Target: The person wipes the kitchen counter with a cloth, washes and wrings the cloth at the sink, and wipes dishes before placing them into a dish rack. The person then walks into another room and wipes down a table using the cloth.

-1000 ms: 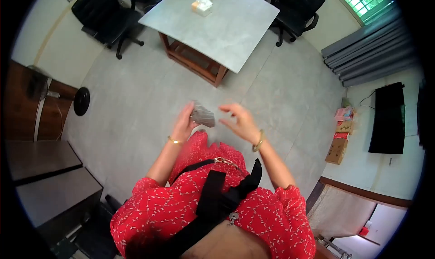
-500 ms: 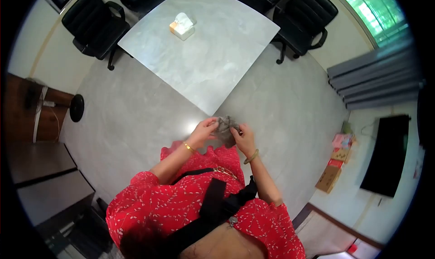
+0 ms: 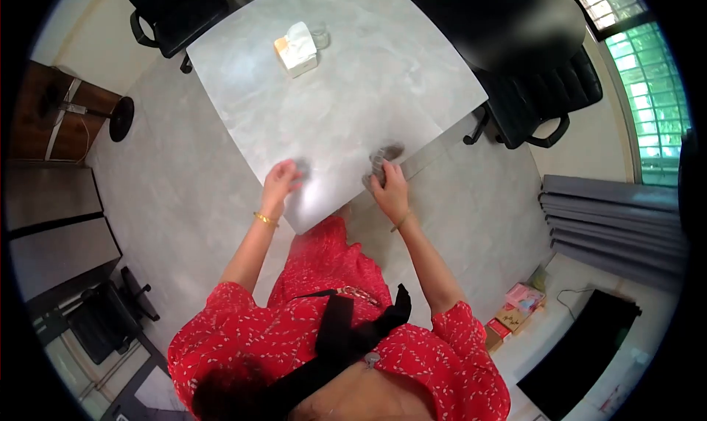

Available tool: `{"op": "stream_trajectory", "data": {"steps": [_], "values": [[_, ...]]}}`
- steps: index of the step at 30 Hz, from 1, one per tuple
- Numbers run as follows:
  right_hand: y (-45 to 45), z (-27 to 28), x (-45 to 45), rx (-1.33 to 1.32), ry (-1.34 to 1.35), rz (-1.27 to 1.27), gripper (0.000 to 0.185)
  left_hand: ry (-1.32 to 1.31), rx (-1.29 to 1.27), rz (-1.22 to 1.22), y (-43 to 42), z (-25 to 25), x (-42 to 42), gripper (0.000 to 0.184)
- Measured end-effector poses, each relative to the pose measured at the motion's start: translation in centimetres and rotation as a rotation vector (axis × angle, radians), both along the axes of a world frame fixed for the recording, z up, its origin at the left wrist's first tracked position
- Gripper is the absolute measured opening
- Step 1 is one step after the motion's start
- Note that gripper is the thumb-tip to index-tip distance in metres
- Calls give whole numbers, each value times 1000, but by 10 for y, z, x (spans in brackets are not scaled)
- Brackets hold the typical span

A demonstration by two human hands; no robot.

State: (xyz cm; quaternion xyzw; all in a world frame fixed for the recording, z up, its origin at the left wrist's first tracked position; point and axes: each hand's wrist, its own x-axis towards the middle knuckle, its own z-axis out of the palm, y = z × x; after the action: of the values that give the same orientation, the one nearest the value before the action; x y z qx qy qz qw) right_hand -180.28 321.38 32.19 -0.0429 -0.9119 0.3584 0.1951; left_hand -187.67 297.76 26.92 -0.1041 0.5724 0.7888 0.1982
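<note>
Over the near part of the grey table, my right hand pinches a crumpled grey-brown item, which looks like thin cloth and is partly blurred. My left hand is apart from it, above the table's near left edge, with its fingers drawn together. A small grey blur shows at the left fingertips; whether it is a held piece or a shadow is unclear. Farther back on the tabletop stands a tissue box with white tissue sticking out, and a small clear object lies beside it.
Black office chairs stand at the table's far left and right. A round black fan base is at the left, near cabinets. At the right are a grey curtain, boxes and a black screen.
The table is now closer, beneath my hands. My hands, together on the grey item half a second ago, have moved apart; the item stays with my right hand.
</note>
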Motion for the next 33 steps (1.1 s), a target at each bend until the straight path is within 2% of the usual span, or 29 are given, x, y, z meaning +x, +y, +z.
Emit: {"op": "stream_trajectory", "data": {"steps": [2,3,6,9,11,12,13,14,17,20,24,27,29,31,33], "values": [[-6,-22,-10,111,-63,93,43,34,20,95,-2,9,-15,31],[-13,-28,-11,253,-124,180,54,63,0,133,0,14,-24,34],[-47,-38,3,467,-262,329,58,179,-96,278,11,32,-46,47],[-72,-35,20,698,-283,527,64,355,-285,437,19,50,-61,67],[-81,-36,24,736,-244,549,63,487,-477,451,7,50,-74,91],[-84,-35,28,756,-232,563,63,525,-554,455,-4,58,-75,96],[-20,-38,-27,728,-297,561,62,495,-696,428,56,54,-128,100],[-12,-30,-35,717,-305,493,62,518,-775,427,59,60,-132,104],[30,-8,-71,725,-263,296,65,497,-875,546,69,68,-148,111],[76,15,-127,822,-318,117,66,239,-881,546,67,90,-163,109],[133,30,-172,973,-410,-61,66,183,-885,612,56,57,-175,97],[159,3,-199,907,-349,-22,68,266,-833,653,34,38,-164,86],[150,-24,-205,849,-203,30,68,341,-789,735,16,31,-139,80],[111,-31,-199,814,-84,153,66,289,-776,801,-3,40,-101,79],[54,-24,-189,778,-156,330,63,277,-755,870,-23,32,-61,77]]}}
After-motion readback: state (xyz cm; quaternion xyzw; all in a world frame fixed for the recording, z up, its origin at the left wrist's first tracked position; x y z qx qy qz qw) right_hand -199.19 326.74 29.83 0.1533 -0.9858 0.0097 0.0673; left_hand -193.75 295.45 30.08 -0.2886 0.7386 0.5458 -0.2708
